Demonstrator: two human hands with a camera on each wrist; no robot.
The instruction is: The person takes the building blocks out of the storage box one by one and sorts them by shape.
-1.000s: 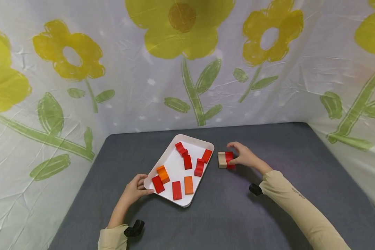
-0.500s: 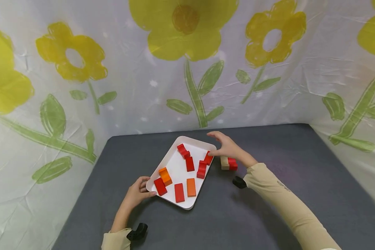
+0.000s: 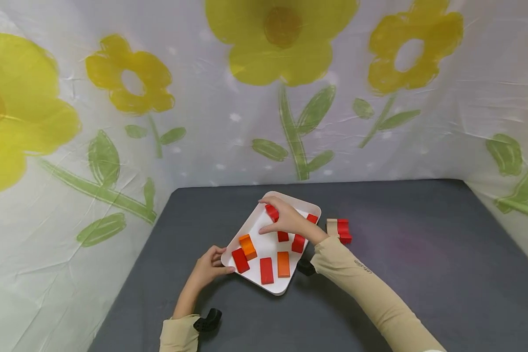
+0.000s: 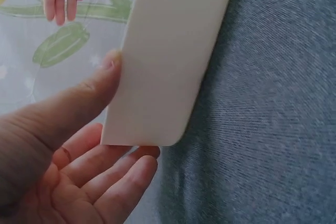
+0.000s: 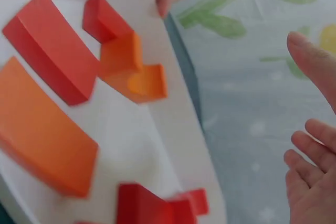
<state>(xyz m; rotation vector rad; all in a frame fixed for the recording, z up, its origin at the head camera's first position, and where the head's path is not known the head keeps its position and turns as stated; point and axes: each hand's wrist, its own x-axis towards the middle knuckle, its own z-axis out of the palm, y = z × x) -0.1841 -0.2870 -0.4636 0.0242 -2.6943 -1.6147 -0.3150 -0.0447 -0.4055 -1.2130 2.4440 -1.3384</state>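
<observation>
Steadily, at the left, a beige sleeve [image 3: 178,335] with a black wrist mount [image 3: 208,320] leads up to the person's left hand [image 3: 212,265], which grips the near left corner of a shallow white rectangular tray [image 3: 267,246], thumb at the rim and fingers about the corner. The tray sits on a dark grey cloth-like tabletop [image 3: 255,322], reaching right and away from that grip.

Just right of the left thumb, inside the tray, lies a small red block [image 3: 240,260]; right beside it, slightly farther from the grip, is an orange step-shaped block [image 3: 248,247]. Farther right of the left hand come a flat red rectangular block [image 3: 266,270] and, near it but apart, a flat orange rectangular block [image 3: 283,264].

Over the tray's far half hovers the right hand [image 3: 287,218], thumb and fingers spread wide, nothing held between them. Seen from above, a red notched block [image 3: 271,211] shows in the gap of that hand, toward the fingers. Below its palm a dark red block [image 3: 283,237] is partly hidden. A red stepped block [image 3: 297,243] lies on the near side of the right wrist, and another red block [image 3: 312,218] on the far side, by the tray's right edge.

Right of the right hand, outside the tray, a pale wood-coloured block [image 3: 332,228] and a red wavy-topped block [image 3: 344,231] stand side by side, touching.
</observation>
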